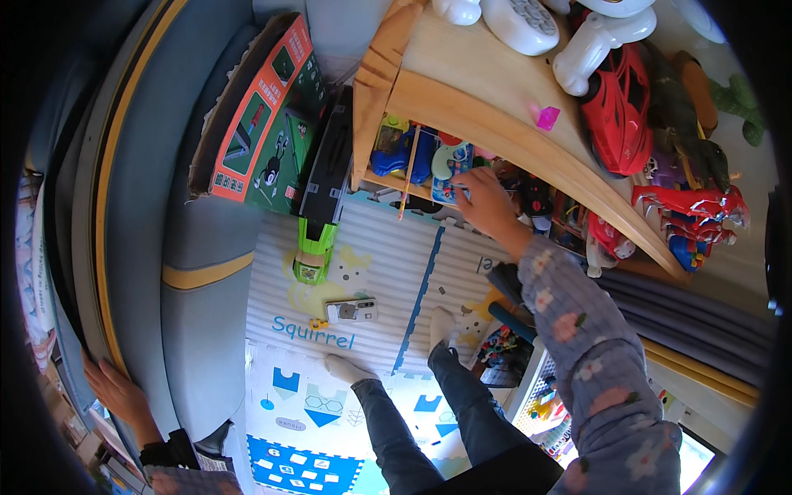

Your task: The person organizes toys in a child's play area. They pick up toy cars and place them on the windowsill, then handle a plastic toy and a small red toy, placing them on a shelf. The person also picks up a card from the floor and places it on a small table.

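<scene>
My right hand reaches into the open shelf of a wooden cabinet. Its fingers curl together beside a blue printed packet; a small thing seems to be between them, but I cannot make it out. A pale green curved toy piece lies against the packet. Just left are a dark blue toy and a thin wooden stick poking out over the shelf edge. Far to the left, my left hand lies with fingers stretched out on the grey sofa.
A torn cardboard box leans by the sofa, beside a black-and-green toy truck. On the foam mat lies a phone near my feet. A red toy car and white toys stand on the cabinet top.
</scene>
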Tool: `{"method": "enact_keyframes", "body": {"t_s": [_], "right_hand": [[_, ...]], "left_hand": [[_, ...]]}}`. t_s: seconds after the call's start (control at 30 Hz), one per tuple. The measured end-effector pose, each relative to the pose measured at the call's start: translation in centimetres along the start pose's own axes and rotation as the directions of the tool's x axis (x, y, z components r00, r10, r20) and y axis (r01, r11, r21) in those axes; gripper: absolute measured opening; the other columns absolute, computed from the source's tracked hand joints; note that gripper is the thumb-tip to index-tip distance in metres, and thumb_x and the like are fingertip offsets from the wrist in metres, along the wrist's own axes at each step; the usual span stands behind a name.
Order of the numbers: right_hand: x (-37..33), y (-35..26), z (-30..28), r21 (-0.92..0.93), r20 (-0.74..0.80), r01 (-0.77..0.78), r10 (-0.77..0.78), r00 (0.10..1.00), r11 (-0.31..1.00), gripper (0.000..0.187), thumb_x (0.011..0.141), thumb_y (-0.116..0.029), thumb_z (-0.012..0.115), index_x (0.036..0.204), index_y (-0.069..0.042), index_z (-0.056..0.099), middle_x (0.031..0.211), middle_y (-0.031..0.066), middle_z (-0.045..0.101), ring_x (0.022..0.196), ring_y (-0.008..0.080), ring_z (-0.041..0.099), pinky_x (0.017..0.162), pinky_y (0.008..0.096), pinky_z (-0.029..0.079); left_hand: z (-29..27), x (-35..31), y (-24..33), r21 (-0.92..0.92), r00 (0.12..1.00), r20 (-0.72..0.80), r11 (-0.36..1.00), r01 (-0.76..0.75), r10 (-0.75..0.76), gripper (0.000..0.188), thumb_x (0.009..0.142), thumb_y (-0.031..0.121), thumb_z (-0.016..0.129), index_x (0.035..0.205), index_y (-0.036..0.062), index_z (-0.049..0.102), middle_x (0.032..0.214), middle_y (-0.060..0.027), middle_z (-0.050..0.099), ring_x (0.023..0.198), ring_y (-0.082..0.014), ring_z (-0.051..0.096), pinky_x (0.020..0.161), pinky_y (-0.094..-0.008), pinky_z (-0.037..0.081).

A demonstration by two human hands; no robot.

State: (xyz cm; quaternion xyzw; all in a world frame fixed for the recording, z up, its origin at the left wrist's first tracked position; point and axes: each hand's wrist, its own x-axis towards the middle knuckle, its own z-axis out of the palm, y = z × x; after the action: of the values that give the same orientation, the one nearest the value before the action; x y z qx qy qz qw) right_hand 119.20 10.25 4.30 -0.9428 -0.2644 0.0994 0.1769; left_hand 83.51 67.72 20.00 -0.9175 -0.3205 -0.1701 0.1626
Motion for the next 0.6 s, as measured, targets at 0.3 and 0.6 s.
{"method": "enact_keyframes", "body": {"t_s": [0.3,0.6], "right_hand": [[3.4,-3.5,4.7,-0.207,0.077,-0.118,0.136,0.988,0.971,0.091,0.081,-0.032,0.066,0.145,0.005,0.012,0.146,0.0266,0.025,0.135,0.0471,0.021,0.111,0.0476,0.026],[3.8,-0.5,2.5,-0.124,0.044,0.119,-0.114,0.993,0.985,0.083,0.075,-0.016,0.073,0.142,-0.003,0.027,0.139,0.0181,0.039,0.131,0.0357,0.035,0.105,0.0418,0.036]], "left_hand": [[0.1,0.2,-0.3,0.037,0.999,0.024,0.999,0.03,-0.031,0.062,0.099,0.05,0.017,0.141,0.0085,0.038,0.136,-0.0178,0.046,0.121,-0.0379,0.046,0.1,-0.0467,0.038],[0.1,0.2,-0.3,0.055,0.999,0.022,0.998,0.043,-0.044,0.063,0.099,0.05,0.017,0.141,0.008,0.038,0.136,-0.0189,0.045,0.122,-0.0379,0.045,0.1,-0.0468,0.038]]}}
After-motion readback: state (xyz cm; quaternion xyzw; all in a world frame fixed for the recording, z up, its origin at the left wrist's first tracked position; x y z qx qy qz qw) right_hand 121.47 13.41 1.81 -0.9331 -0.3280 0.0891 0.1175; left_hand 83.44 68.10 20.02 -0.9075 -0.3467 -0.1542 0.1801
